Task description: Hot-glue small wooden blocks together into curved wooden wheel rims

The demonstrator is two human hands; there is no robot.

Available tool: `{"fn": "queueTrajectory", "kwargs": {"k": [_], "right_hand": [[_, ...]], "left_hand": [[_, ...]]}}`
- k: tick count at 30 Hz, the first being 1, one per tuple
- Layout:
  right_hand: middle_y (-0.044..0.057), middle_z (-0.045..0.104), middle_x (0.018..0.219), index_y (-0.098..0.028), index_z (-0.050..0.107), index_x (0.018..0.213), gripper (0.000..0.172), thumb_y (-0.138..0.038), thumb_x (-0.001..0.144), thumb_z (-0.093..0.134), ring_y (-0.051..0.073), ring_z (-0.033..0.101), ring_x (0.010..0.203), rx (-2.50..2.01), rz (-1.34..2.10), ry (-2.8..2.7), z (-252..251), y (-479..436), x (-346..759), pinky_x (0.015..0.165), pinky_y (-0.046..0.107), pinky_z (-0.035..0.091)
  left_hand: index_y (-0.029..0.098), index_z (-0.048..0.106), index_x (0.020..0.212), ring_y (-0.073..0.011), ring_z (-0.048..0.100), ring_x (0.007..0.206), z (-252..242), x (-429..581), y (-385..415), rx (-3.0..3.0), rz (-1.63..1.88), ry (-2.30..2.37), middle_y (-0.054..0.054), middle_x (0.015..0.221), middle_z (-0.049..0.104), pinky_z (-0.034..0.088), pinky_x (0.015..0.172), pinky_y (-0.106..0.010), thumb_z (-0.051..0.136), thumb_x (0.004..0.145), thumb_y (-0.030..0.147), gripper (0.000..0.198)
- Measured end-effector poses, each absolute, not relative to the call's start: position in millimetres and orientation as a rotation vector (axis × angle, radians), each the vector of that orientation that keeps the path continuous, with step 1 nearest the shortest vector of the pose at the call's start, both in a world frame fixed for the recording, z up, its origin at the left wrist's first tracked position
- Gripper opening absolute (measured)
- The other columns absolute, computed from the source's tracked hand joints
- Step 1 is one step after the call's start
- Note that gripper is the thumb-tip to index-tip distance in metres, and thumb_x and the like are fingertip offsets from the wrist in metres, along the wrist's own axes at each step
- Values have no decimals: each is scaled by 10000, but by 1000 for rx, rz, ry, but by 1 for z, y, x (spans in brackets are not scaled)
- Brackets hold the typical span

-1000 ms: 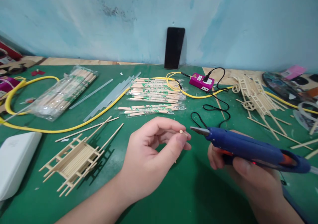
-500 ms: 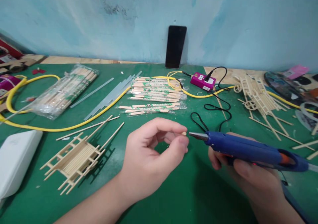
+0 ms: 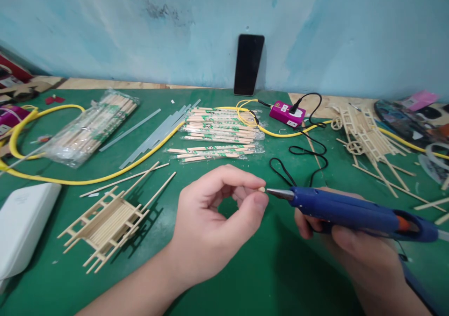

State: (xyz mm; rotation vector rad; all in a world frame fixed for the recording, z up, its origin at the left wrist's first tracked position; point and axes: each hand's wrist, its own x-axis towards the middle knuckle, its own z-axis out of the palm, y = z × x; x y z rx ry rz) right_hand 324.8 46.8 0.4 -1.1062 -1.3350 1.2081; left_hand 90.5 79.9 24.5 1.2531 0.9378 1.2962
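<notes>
Compared with a second ago, the left hand (image 3: 217, 222) and the metal nozzle (image 3: 280, 193) of the blue plastic glue gun (image 3: 343, 208) have drawn closer together, nearly closing the gap between them. With thumb and forefinger pinched and its other fingers loosely curled, this hand grips a small pale wooden piece (image 3: 262, 190), whose end sits just beside the nozzle; whether they touch, I cannot tell. Wrapped around the gun's handle, fingers bent and thumb along the side, the right hand (image 3: 365, 250) holds it roughly level, pointing at the left fingertips. To the left of the left hand lies a light wooden cart-like frame of thin sticks (image 3: 108, 222), with a white rounded box (image 3: 24, 232) farther out. Beyond the left hand are paper-and-plastic-wrapped wooden chopsticks (image 3: 220, 124); beyond the right are a purple rectangular power strip (image 3: 287, 115) and, farther right, a pale wooden model with spoked wheels (image 3: 368, 133). Beneath both hands spreads a smooth green tabletop (image 3: 238, 283).
</notes>
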Motion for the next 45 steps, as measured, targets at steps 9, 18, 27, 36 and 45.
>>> {"fn": "queueTrajectory", "kwargs": {"k": [9,18,27,36,45], "right_hand": [[19,618,655,-237,787,806,312,-509,949,833,207,590,542,-1089,1205,-1353,1,48,325,500,368,408],[21,591,671,-246,761,765,456,-629,1012,738,209,587,559,-1087,1211,-1401,-3,45,328,515,386,359],[8,594,680,-249,765,785,422,-612,1001,757,195,588,564,-1083,1204,-1403,-4,45,328,519,392,368],[4,591,671,-255,754,777,441,-643,985,769,193,591,564,-1105,1204,-1403,-1,46,328,516,390,370],[10,601,674,-247,760,791,414,-603,1002,766,199,592,556,-1085,1185,-1408,-3,46,329,511,382,383]], "left_hand": [[225,833,968,-119,720,640,25,91,79,1265,1294,906,5,785,745,560,579,-227,826,964,118,108],[220,841,977,-135,727,638,26,90,78,1276,1290,925,-14,808,767,574,575,-247,838,958,133,89],[210,846,968,-134,726,631,26,90,81,1279,1296,925,-16,798,766,577,574,-242,844,958,145,66],[214,865,995,-145,739,651,27,89,79,1296,1291,944,-30,839,784,602,585,-258,817,966,125,105],[223,874,1021,-141,740,668,25,89,79,1304,1296,937,-24,858,779,610,611,-266,811,971,113,136]]}}
